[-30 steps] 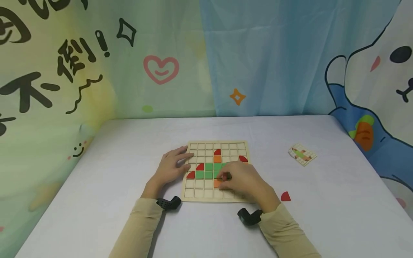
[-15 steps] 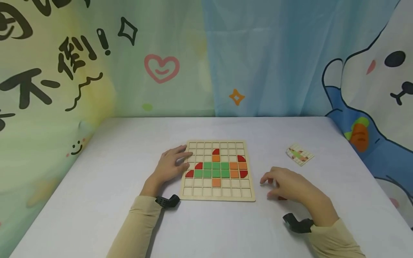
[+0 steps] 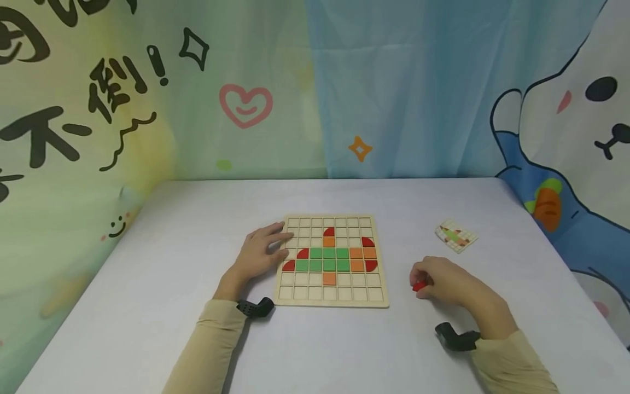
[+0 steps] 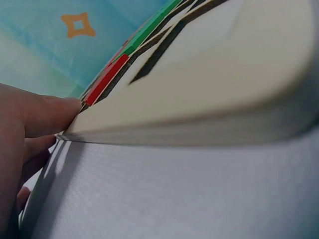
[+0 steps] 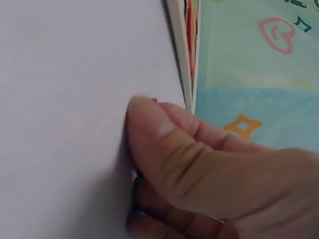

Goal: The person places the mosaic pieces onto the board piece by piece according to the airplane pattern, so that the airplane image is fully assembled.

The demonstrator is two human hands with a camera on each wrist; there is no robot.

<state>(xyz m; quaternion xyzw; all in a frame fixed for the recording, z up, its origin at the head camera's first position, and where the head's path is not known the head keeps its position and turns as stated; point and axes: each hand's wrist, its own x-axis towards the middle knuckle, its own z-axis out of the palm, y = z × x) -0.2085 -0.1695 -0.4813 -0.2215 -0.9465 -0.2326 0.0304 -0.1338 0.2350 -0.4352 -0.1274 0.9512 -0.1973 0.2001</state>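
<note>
A square wooden grid board (image 3: 300,293) lies flat on the table, with green and orange square tiles and red quarter-round tiles set in its cells. My left hand (image 3: 261,253) rests at the board's left edge, fingers extended and touching it. In the left wrist view, the thumb (image 4: 55,112) lies against the board's edge near a red tile (image 4: 107,79). To the right of the board, my right hand (image 3: 445,282) pinches a red tile (image 3: 420,285) between thumb and fingers, low over the table. In the right wrist view the fingers hide nearly all of it.
A small pattern card (image 3: 456,236) showing a coloured grid lies at the right, beyond my right hand. White cloth covers the table (image 3: 334,350). A printed curtain (image 3: 394,87) hangs behind the table.
My right hand has left the board, where a red tile now sits in the right-hand column, and moved right. There it has picked up the loose red tile. My left hand stays put.
</note>
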